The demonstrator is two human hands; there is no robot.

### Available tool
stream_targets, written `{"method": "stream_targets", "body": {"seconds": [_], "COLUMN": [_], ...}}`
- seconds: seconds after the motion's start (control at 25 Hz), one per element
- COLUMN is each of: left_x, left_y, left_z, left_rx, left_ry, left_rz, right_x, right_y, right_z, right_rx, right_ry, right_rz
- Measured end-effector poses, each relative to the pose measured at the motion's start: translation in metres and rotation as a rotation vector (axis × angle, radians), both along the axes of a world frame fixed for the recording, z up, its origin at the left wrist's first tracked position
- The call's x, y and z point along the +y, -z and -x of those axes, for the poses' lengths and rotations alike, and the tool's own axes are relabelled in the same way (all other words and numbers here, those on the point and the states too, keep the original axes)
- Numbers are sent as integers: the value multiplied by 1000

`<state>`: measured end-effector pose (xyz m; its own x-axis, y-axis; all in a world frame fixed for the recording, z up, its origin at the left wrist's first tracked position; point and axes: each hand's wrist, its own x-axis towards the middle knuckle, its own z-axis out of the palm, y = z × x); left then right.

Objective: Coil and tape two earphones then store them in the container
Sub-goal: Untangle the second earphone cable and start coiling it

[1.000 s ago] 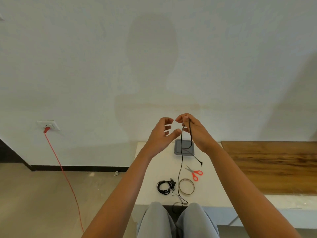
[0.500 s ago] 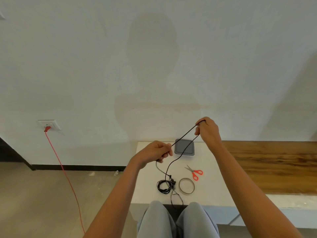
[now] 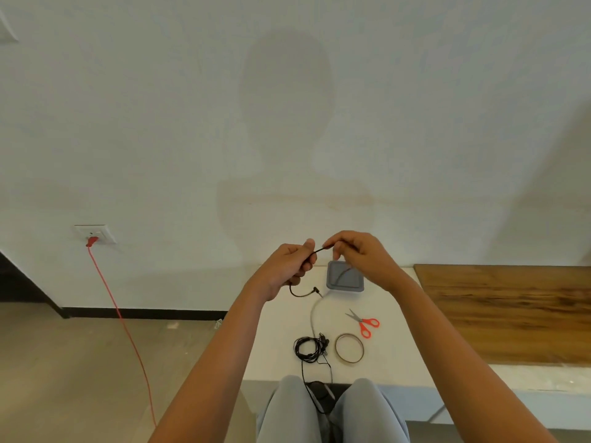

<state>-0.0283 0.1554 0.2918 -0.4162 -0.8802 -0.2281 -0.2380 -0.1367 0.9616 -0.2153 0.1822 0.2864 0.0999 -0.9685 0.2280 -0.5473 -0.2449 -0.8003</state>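
No readable text, label, brand, number or sign appears on any object or surface here.

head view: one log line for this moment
step: coiling cable | left hand: grips cable | right hand: pinches cable | table: coiled earphone, tape, scissors, container

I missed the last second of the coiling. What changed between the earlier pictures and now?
The left hand, open a second ago, gripped the black earphone cable and pulled it down-left; since then it rose and the right hand swung back left, so both now nearly meet, with a short stretch of cable between. The coiled earphone, tape roll, scissors and container stayed put.
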Motion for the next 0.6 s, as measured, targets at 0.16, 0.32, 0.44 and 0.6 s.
{"method": "stream_targets", "body": {"seconds": [0.16,0.32,0.44,0.6], "left_x": [2,10,11,3], "left_y": [6,2,-13,-25], "left_z": [-20,-23,-14,1], "left_rx": [57,293,626,687], "left_ry": [48,121,47,-121], "left_rz": [-88,-215,-241,-60], "right_x": [-8,-13,-7,16], "right_y": [3,11,22,39], "right_z": [15,21,8,-23], "right_rx": [-118,-263,-195,-35], "right_ry": [346,483,396,105], "right_rz": [119,101,-41,-216]}}
